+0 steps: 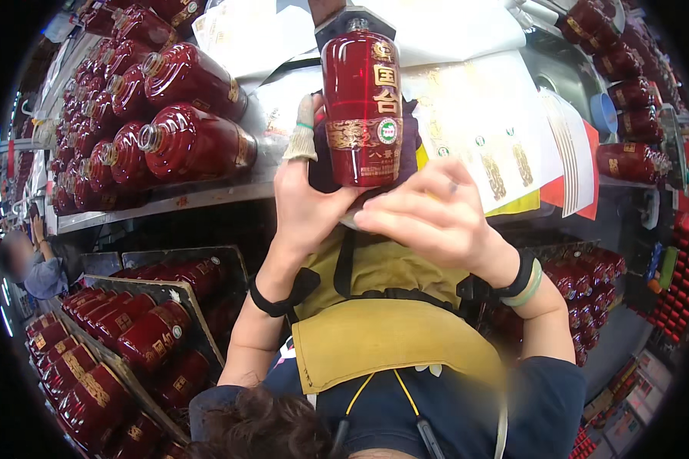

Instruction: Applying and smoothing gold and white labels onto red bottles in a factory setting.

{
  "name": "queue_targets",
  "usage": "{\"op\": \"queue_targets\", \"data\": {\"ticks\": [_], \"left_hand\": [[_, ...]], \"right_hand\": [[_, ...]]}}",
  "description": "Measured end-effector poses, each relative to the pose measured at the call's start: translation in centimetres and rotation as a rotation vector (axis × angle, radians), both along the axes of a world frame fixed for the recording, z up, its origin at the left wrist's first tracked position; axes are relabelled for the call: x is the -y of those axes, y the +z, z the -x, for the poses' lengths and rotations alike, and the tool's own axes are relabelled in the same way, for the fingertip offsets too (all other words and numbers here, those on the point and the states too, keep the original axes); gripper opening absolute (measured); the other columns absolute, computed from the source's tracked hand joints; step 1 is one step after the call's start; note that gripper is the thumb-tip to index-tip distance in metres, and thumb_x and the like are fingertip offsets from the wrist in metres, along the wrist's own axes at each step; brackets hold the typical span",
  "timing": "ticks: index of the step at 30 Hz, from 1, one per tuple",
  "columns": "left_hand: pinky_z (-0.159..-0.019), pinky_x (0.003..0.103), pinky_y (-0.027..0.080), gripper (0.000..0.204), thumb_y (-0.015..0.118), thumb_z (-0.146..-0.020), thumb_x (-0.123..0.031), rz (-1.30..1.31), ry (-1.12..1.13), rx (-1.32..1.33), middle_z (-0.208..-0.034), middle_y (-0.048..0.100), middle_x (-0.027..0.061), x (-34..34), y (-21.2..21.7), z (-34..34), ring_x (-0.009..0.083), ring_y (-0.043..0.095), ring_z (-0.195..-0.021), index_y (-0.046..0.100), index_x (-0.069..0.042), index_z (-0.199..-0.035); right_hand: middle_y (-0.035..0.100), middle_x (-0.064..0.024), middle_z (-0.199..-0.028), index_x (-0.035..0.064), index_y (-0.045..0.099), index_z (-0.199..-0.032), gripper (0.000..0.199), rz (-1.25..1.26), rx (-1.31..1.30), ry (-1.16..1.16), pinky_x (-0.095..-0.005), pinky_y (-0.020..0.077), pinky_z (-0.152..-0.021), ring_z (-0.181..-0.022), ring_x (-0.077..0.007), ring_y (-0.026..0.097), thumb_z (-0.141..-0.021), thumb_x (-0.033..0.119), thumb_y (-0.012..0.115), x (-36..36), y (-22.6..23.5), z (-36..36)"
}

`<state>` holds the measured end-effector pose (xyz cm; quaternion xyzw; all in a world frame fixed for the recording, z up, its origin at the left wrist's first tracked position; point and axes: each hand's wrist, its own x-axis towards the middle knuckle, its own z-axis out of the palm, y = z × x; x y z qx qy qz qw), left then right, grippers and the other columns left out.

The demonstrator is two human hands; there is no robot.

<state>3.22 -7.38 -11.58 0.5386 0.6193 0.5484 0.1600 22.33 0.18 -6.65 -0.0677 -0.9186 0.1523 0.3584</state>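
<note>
A red glass bottle (360,107) with gold decoration and a round green-and-white emblem lies in front of me, neck pointing away. Thin red light lines cross its face. Dark cloth (411,134) shows beneath it. My left hand (302,195) grips the bottle from its lower left, thumb by the base and a finger in a pale knitted sleeve (304,141) along the side. The other left fingers are hidden behind the glass. At the base's right, my right hand (436,210) is closed, fingertips bent together near the left thumb; what they pinch, if anything, cannot be made out.
White sheets with gold and green decals (505,153) lie right of the bottle. Red bottles (195,145) crowd the table's left side. A metal bracket (354,23) stands beyond the neck. Crates of bottles (149,336) sit low at left. Another person (42,268) is at far left.
</note>
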Motion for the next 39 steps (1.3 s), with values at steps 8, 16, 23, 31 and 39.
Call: {"op": "queue_targets", "data": {"ticks": [8,16,23,31,39], "left_hand": [[-0.109,0.039,0.047,0.094,0.090,-0.069,-0.009,0.112,-0.010,-0.020,-0.140,0.062,0.0239,0.2,0.1,-0.1,0.0305,0.060,-0.132,0.047,0.005,-0.152],[-0.099,0.033,0.052,0.094,0.094,-0.070,-0.013,0.198,-0.067,-0.015,-0.122,0.073,0.0162,-0.2,-0.4,0.4,0.0194,0.069,-0.110,0.047,0.008,-0.149],[-0.117,0.049,0.040,0.045,0.089,-0.071,-0.011,0.137,0.093,-0.150,-0.103,0.075,0.0151,0.0,1.9,-1.1,0.0327,0.072,-0.101,0.073,0.002,-0.111],[-0.117,0.053,0.039,0.062,0.090,-0.067,-0.007,0.016,0.010,-0.360,-0.115,0.072,0.0154,-0.1,1.7,-1.5,0.0347,0.068,-0.108,0.067,0.001,-0.124],[-0.104,0.047,0.048,0.082,0.097,-0.057,-0.016,-0.053,0.025,-0.560,-0.152,0.050,0.0195,0.0,0.4,-1.1,0.0395,0.053,-0.127,0.068,-0.006,-0.134]], "right_hand": [[0.074,-0.0056,-0.097,0.0057,0.074,-0.104,0.024,0.491,-0.172,-0.167,-0.0314,0.0518,-0.072,-0.079,-0.0188,0.066,-0.081,-0.001,0.079,0.2,-1.1,-0.3],[0.068,-0.0046,-0.106,-0.0003,0.062,-0.122,0.024,1.129,-0.360,-0.414,-0.0206,0.0513,-0.076,-0.091,-0.0057,0.063,-0.099,0.001,0.068,-1.0,-3.9,0.3],[0.070,-0.0013,-0.096,-0.0007,0.066,-0.115,0.020,0.976,-0.304,-0.428,-0.0203,0.0495,-0.070,-0.081,-0.0039,0.062,-0.096,0.001,0.071,-1.6,-3.0,0.8],[0.069,-0.0053,-0.087,-0.0015,0.070,-0.106,0.018,0.903,-0.267,-0.442,-0.0243,0.0495,-0.063,-0.072,-0.0077,0.063,-0.089,0.002,0.075,-1.3,-0.6,3.6],[0.074,-0.0093,-0.097,0.0018,0.071,-0.116,0.026,0.518,-0.383,-0.516,-0.0317,0.0549,-0.080,-0.089,-0.0205,0.070,-0.091,-0.004,0.068,-4.5,0.5,1.4]]}}
